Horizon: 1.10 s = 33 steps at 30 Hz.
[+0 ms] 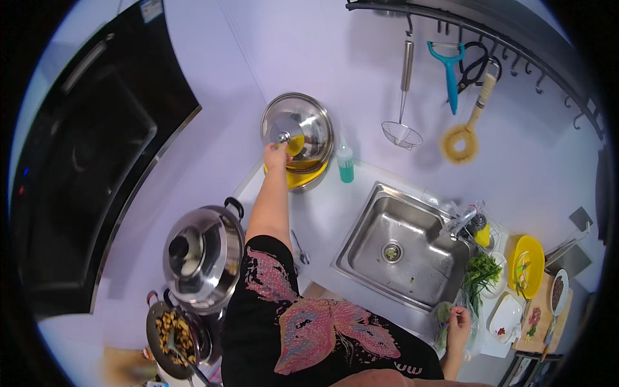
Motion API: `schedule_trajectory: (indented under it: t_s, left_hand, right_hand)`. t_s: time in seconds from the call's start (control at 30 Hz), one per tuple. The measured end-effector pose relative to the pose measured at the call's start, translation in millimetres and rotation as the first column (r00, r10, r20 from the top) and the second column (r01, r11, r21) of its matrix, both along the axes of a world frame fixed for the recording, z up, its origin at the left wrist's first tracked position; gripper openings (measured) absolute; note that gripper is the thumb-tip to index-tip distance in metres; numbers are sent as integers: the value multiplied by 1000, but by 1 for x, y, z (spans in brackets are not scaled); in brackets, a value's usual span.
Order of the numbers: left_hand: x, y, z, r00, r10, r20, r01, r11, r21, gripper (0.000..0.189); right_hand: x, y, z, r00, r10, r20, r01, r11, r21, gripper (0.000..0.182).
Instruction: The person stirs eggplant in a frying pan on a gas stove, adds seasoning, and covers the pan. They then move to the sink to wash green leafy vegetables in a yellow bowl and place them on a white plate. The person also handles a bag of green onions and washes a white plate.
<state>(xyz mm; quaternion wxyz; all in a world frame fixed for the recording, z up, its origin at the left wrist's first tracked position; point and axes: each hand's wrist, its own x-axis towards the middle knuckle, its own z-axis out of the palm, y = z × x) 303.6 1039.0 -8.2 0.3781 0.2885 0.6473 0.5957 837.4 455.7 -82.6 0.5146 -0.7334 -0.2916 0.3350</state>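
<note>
My left hand [276,157] reaches far forward to the knob of a round stainless steel lid [312,116]. This lid stands steeply tilted above a yellow basin [309,178], against the corner wall. A small yellow shape [295,145] shows at my fingertips; whether it is a held thing or a reflection is unclear, and so is my grip on the knob. My right hand [457,329] hangs low by the counter's front edge, its fingers curled. Close beside it are a dull green item [442,319] and a clear plastic bag [476,334]; whether it holds either cannot be told.
A steel sink [411,261] lies ahead, with a soap bottle [345,164] behind it. Left are a large lidded pot [208,261] and a pan of browned food [169,334]. Rightward stand greens [483,273], a yellow bowl [532,266] and a cutting board [546,302]. Utensils hang above.
</note>
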Motion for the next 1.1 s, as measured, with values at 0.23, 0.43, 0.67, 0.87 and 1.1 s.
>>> schedule_trajectory:
  t_s: [0.23,0.43,0.67,0.87,1.1]
  left_hand:
    - [-19,79,-29,972,-9,-235,-8,997,-74,46]
    - [-20,82,-24,966,57,-253,-60,998,-4,33]
    - [-7,38,27,979,77,-190,-47,986,162,34]
    - [19,-64,121,969,-65,-238,128,957,259,35]
    - [43,-262,227,779,-215,-589,341,934,109,29]
  right_hand:
    - [-68,41,32,997,36,67,-28,993,-117,5]
    - [-75,63,27,993,102,64,-94,989,-114,6]
    - [-63,77,8,962,197,187,-188,980,-62,4]
    - [-55,89,18,918,362,159,-368,930,7,5]
    - [-30,73,14,762,633,138,-644,763,54,7]
